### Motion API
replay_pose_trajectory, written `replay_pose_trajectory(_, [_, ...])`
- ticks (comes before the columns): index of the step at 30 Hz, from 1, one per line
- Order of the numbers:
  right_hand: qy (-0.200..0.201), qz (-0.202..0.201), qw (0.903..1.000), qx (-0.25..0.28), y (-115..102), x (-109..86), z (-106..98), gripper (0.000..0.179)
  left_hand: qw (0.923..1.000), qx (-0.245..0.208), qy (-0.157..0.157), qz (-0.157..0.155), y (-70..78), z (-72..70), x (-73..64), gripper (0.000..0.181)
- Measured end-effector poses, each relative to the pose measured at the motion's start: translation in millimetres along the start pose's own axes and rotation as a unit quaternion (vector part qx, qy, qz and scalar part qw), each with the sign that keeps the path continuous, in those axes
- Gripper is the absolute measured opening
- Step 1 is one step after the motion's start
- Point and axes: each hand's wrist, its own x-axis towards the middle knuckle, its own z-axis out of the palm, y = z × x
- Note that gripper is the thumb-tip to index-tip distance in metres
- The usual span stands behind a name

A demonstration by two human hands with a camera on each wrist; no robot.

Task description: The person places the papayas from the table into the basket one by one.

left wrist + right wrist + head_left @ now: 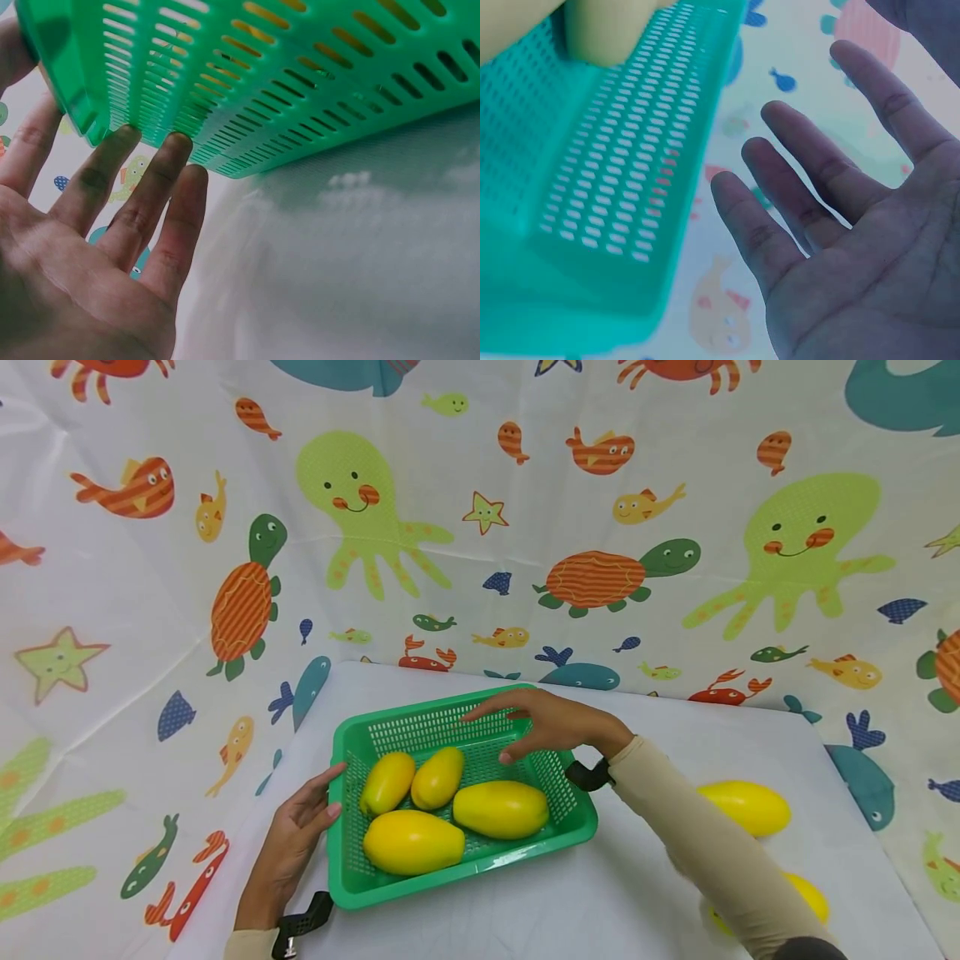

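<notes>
A green plastic basket [517, 852] with perforated walls stands on the white-covered table. Inside it lie several smooth yellow fruits, mango-like in shape: two smaller ones, of which one is a mango-like fruit [437, 778], and two larger ones, including a plump yellow fruit [501, 809]. At the basket's left end, my left hand [300, 822] touches the rim with its fingertips; the left wrist view shows its fingers [161, 187] fairly straight against the outer wall. My right hand [558, 722] hovers over the basket's far right part, fingers spread, holding nothing. Its palm [870, 277] shows bare in the right wrist view.
To the right on the white tabletop [645, 877] lie more yellow fruits, one yellow fruit [746, 806] beyond the right forearm and another yellow fruit [810, 897] partly hidden under the sleeve. A sea-animal printed curtain [465, 468] hangs behind and at the sides.
</notes>
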Motion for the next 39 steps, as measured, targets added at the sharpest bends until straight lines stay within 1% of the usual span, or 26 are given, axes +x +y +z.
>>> replay_pose_trajectory(7, [0.060, 0.007, 0.9982, 0.002, 1.6, -37.6, -16.1, 0.066, 1.0000, -0.001, 0.001, -0.002, -1.7, -1.6, 1.2, 0.057])
replay_pose_trajectory(15, [0.124, 0.030, 0.9918, -0.001, 11.5, -84.5, -29.2, 0.069, 0.9999, -0.002, -0.005, 0.010, -3.4, -3.0, 1.6, 0.057])
replay_pose_trajectory(22, [0.162, 0.048, 0.9856, -0.005, 26.5, -122.2, -37.0, 0.068, 0.9999, -0.001, -0.006, 0.011, -3.5, -3.3, 2.0, 0.057])
replay_pose_trajectory(24, [0.171, 0.059, 0.9835, -0.006, 30.3, -132.6, -38.3, 0.069, 0.9999, -0.001, -0.006, 0.010, -3.6, -3.2, 2.0, 0.057])
replay_pose_trajectory(28, [0.192, 0.088, 0.9775, -0.006, 39.0, -153.8, -39.3, 0.068, 1.0000, -0.002, -0.005, 0.005, -3.6, -2.6, 1.8, 0.057])
replay_pose_trajectory(35, [0.230, 0.140, 0.9627, -0.027, 56.6, -187.8, -39.1, 0.070, 1.0000, 0.003, 0.001, 0.002, -4.1, -2.4, 2.1, 0.057])
replay_pose_trajectory(39, [0.243, 0.153, 0.9574, -0.033, 65.3, -206.1, -38.4, 0.070, 1.0000, 0.001, 0.001, 0.008, -4.5, -3.1, 2.5, 0.056])
